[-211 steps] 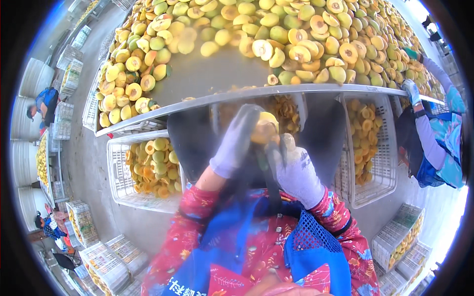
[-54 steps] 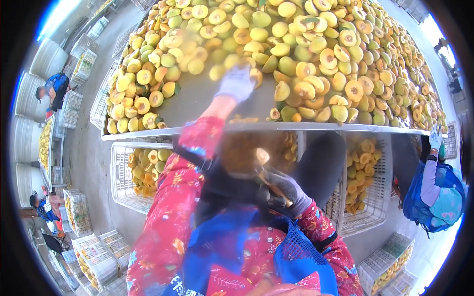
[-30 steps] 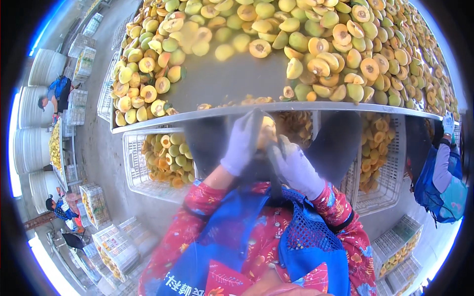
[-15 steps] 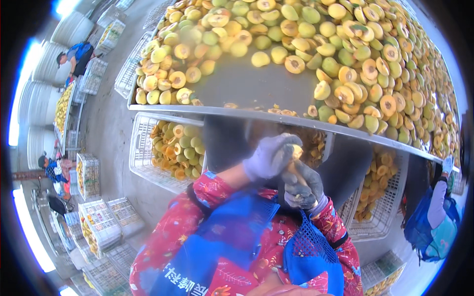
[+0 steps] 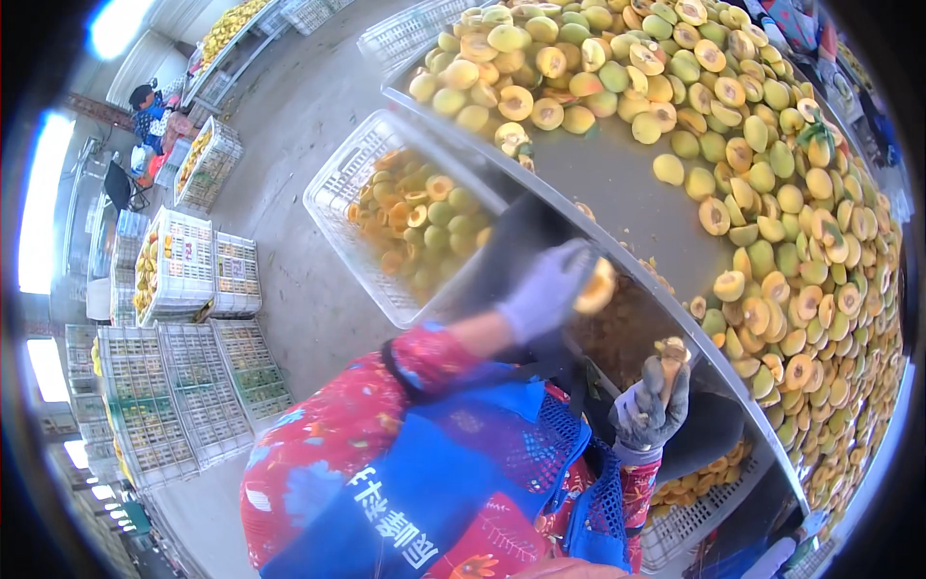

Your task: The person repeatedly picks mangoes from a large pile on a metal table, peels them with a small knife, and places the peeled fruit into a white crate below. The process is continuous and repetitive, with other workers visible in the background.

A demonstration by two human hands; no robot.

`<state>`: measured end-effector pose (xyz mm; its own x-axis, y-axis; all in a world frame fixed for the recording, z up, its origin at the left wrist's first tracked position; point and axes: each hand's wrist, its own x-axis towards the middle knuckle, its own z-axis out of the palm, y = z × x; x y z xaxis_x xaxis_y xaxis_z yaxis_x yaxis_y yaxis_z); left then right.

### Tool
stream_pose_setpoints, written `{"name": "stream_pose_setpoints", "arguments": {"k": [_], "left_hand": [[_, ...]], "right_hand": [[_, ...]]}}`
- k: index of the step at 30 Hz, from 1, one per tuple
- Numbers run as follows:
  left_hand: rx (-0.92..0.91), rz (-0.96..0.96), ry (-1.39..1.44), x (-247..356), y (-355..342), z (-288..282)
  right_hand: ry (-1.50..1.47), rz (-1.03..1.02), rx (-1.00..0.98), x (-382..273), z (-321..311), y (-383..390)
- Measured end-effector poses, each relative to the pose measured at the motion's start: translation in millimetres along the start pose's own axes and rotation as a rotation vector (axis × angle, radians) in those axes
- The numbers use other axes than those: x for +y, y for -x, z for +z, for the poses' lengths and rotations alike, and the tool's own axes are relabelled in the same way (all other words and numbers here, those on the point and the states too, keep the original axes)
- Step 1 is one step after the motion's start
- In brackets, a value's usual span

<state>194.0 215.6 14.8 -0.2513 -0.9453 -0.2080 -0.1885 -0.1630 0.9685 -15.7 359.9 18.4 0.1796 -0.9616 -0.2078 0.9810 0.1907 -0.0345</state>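
Observation:
My left hand, in a lavender glove with grey fingers, is blurred by motion near the metal table's edge. A peach half, yellow with a pale cut side, sits at its closed fingertips. Lower and to the right, my right hand is upright in a grey-and-lavender glove, its fingers wrapped round a short tan, stick-like tool with a pale, lumpy top. The tool's exact kind is unclear. Beyond both hands, many yellow-green peach halves lie heaped on the metal table.
A white crate of peach halves stands left of the table. Another crate of halves is low at right. Scraps lie in a container below the table edge. Crates are stacked at far left; another person sits beyond.
My hands were together on a pale fruit piece and are now apart, the left one out with a peach half. The whole view has turned, so the table edge now slants.

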Motion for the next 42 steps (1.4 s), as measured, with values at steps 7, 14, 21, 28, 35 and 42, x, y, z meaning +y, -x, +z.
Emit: {"name": "stream_pose_setpoints", "arguments": {"k": [7,14,21,28,35,42], "left_hand": [[0.338,0.053,-1.239,31.0,-48.0,-108.4],[0.365,0.433,-1.123,91.8,-248.3,-30.0],[0.045,0.633,-1.398,75.4,-336.4,3.4],[-0.302,0.052,-0.723,64.2,-257.5,-28.0],[-0.456,0.372,0.006,38.0,-128.6,-6.3],[-0.451,0.465,-0.016,26.0,-52.7,23.5]], "right_hand": [[0.541,0.042,0.411,-18.7,-43.8,0.6],[0.105,0.139,0.475,-17.1,-25.8,-11.7],[0.13,0.124,0.416,-24.6,-19.4,5.2],[0.525,0.07,0.48,-22.5,9.3,-11.1],[1.716,-0.315,0.287,-19.7,53.9,-33.6],[2.389,-0.67,0.12,-2.3,58.9,-43.6]]}}
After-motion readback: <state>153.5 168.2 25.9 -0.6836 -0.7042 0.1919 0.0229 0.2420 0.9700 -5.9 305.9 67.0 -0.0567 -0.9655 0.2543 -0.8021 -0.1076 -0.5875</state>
